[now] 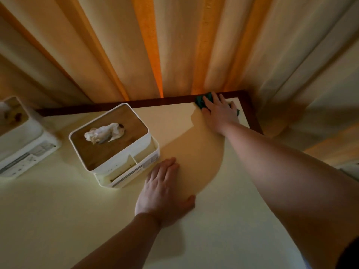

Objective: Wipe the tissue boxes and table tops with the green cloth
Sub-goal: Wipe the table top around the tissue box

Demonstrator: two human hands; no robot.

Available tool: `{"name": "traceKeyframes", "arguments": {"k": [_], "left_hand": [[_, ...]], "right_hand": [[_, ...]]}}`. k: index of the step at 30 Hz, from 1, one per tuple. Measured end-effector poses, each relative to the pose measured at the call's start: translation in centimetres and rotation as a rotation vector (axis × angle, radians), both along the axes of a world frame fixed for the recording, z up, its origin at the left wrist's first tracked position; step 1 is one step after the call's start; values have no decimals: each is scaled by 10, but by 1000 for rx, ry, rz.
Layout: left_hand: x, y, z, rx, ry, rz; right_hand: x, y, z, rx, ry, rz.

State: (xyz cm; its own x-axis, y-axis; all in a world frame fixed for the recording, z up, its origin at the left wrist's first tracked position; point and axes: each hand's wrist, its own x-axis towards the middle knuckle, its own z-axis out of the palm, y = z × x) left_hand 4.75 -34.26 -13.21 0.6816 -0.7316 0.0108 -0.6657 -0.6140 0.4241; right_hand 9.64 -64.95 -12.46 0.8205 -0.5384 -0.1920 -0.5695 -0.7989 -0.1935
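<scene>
The curtain (174, 45) hangs just past the right hand (219, 111). The table (223, 220) carries both hands. A tissue box (114, 144) stands just left of the left hand (165, 191), a second box (21, 136) farther left. The left hand lies flat, fingers straight and together. The right hand presses the cloth (203, 100) flat under spread fingers at the far corner.

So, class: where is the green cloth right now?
In the head view, the green cloth lies under the right hand at the table's far right corner, against the dark wooden edge.
</scene>
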Motion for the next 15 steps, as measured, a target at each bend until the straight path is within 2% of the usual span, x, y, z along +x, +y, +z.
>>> {"name": "traceKeyframes", "arguments": {"k": [7, 11, 15], "left_hand": [[0, 1, -4, -5, -18, 2], [2, 2, -5, -6, 5, -12], [0, 0, -1, -2, 2, -5]], "right_hand": [[16, 58, 2, 34, 3, 259], [-30, 88, -1, 56, -36, 357], [-102, 120, -3, 54, -93, 363]]}}
